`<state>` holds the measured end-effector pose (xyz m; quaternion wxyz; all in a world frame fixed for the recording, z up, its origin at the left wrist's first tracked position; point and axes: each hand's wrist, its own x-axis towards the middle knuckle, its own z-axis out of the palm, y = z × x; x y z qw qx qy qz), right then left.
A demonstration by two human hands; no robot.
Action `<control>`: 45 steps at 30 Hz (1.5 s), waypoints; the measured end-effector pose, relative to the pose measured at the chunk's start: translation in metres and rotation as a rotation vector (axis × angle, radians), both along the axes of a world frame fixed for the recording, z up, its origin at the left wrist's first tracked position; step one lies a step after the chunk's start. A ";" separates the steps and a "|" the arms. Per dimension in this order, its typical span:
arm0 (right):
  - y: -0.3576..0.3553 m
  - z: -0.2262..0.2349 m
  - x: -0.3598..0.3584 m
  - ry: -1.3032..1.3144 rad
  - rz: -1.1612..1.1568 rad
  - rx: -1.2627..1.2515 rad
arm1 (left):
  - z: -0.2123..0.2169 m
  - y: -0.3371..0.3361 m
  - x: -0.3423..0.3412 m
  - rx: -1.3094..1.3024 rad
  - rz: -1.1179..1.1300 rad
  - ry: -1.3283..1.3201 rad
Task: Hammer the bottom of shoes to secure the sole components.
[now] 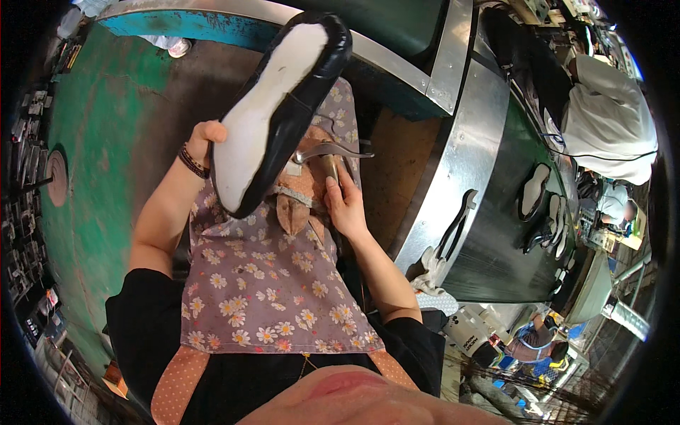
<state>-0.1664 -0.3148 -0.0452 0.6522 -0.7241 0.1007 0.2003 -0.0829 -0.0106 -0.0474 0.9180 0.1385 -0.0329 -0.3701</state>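
Place: it was a shoe-making workshop.
Line: a long dark conveyor belt with metal edging (pixel 453 127) carried black shoes with white insoles (pixel 533 190).
Tools: black-handled pliers (pixel 453 228) lay on the belt's rim.
Floor: worn green painted concrete floor (pixel 92 142).
People: a person in a white shirt (pixel 609 127) worked alongside the belt.

She wears a black top (pixel 138 312) with short sleeves that end above the elbows, leaving both forearms bare. Over it hangs a mauve apron (pixel 265 283) printed all over with small white daisies with yellow centres. Its orange straps (pixel 177 382) carry fine white dots. A dark beaded bracelet (pixel 192 161) circles the left wrist. The right wrist is bare.
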 end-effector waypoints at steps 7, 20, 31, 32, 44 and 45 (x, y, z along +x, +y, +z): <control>-0.015 0.029 0.000 -0.263 -0.109 0.107 | 0.056 -0.024 0.026 1.170 0.063 -0.740; -0.005 0.115 0.040 -0.787 -0.322 0.048 | 0.050 -0.038 0.015 1.721 0.020 -1.097; 0.008 0.076 0.035 -0.934 -0.085 -0.138 | 0.036 -0.041 0.008 1.668 0.048 -1.084; 0.002 0.077 0.042 -0.878 0.056 -0.341 | 0.034 -0.041 0.007 1.668 0.099 -1.108; 0.004 0.062 0.037 -0.750 0.316 -0.565 | 0.044 -0.050 0.004 1.686 -0.003 -0.990; -0.003 0.067 0.036 -0.588 0.358 -0.553 | 0.042 -0.051 0.003 1.724 0.003 -1.016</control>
